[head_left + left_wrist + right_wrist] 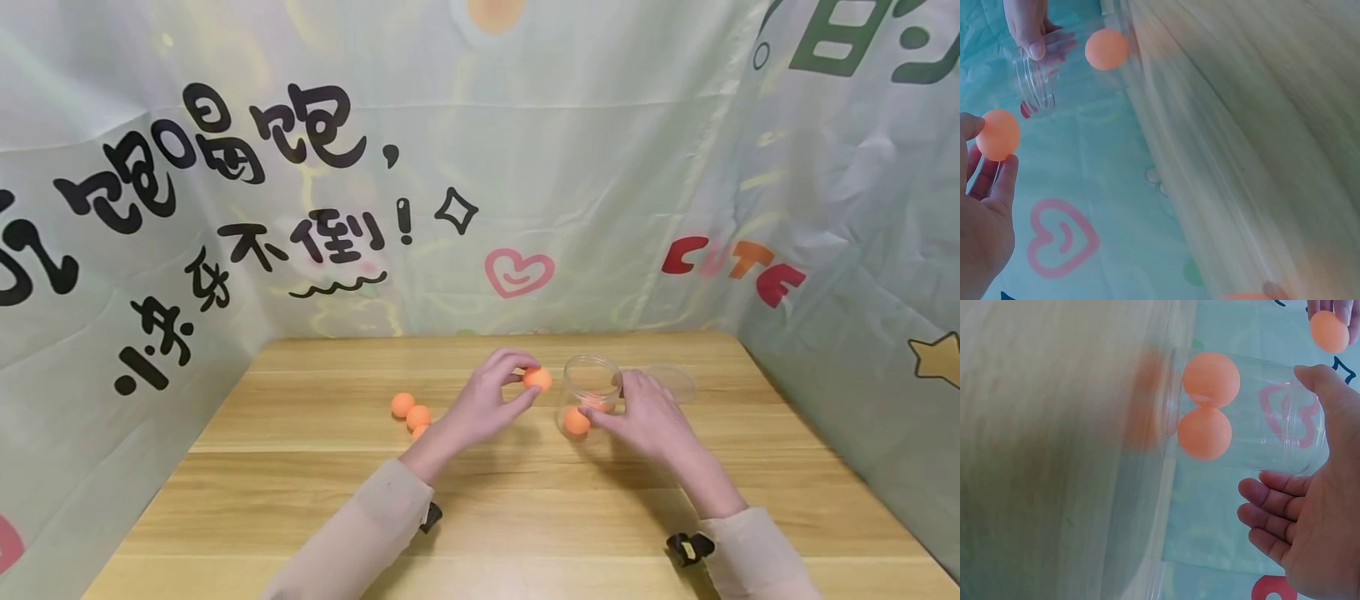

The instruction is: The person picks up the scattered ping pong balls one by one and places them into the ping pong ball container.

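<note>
My left hand (pixel 480 404) pinches an orange ping-pong ball (pixel 537 378) between thumb and fingertips, left of a clear jar (pixel 567 396). In the left wrist view, this ball (pixel 999 135) is apart from the jar's open mouth. The jar stands upright on the table, and my right hand (pixel 651 417) holds it from the right, thumb on one side near the rim. Inside, two orange balls (pixel 1211 380) lie side by side at the bottom in the right wrist view. Loose orange balls (pixel 403 406) lie left of my left hand, one partly hidden by the forearm.
A clear round lid (pixel 675 383) lies behind my right hand, partly hidden. The wooden table (pixel 525 517) ends at a printed cloth backdrop (pixel 600 183) that rises at the back and both sides.
</note>
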{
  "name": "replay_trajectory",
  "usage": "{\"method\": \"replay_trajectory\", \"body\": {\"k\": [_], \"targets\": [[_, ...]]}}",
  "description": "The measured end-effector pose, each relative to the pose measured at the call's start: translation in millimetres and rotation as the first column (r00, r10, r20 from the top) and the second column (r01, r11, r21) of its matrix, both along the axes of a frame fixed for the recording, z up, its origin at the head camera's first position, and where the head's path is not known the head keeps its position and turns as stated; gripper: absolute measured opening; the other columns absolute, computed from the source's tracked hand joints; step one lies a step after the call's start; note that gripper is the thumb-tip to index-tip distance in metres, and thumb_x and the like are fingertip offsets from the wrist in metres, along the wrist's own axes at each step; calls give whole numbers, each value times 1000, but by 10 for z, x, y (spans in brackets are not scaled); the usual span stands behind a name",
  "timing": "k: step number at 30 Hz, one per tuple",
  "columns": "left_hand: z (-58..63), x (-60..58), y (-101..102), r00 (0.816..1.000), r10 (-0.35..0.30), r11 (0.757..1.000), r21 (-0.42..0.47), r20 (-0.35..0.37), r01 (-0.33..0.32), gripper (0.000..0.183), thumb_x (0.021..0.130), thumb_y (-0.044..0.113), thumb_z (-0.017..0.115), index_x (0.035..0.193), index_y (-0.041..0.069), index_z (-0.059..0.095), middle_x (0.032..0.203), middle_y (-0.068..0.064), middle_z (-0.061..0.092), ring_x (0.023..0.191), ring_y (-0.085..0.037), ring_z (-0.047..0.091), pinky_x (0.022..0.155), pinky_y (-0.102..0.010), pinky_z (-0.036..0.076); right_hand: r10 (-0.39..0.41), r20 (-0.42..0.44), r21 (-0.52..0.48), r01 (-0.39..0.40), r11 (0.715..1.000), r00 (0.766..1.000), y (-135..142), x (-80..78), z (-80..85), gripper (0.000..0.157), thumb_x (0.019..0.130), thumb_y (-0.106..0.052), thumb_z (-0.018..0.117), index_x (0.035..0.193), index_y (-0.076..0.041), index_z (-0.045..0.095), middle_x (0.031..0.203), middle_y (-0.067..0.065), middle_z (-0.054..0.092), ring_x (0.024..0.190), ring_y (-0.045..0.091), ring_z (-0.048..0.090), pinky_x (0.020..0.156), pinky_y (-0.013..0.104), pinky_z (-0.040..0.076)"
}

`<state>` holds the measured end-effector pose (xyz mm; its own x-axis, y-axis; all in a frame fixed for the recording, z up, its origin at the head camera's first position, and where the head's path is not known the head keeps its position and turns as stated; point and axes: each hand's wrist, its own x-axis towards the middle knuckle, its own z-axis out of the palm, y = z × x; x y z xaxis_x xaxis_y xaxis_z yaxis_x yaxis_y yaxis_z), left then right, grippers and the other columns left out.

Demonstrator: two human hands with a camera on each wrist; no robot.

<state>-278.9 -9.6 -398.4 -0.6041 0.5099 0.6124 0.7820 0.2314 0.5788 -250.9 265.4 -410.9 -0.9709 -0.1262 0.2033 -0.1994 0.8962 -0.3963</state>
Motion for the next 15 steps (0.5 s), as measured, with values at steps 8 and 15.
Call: {"method": "replay_trajectory", "body": {"k": [8, 15], "targets": [[53, -32, 122, 1000, -4, 999, -54, -14, 3, 28, 99, 8, 71, 125, 3, 63, 129, -8, 59, 120, -19, 60, 101, -20, 53, -5, -3, 13, 5, 1000, 1000, -3, -3, 10, 85, 89, -68, 69, 126, 8, 54, 109, 18, 61, 98, 32, 56, 88, 54, 47], [100, -71, 214, 998, -13, 995, -103, -56, 7, 29, 98, 9, 73, 125, 3, 63, 129, -8, 59, 118, -19, 60, 101, -22, 54, 4, -13, 19, -4, 1000, 1000, -7, 6, 18, 84, 89, -67, 70, 123, 8, 55, 105, 16, 60, 96, 32, 54, 85, 52, 47]]}}
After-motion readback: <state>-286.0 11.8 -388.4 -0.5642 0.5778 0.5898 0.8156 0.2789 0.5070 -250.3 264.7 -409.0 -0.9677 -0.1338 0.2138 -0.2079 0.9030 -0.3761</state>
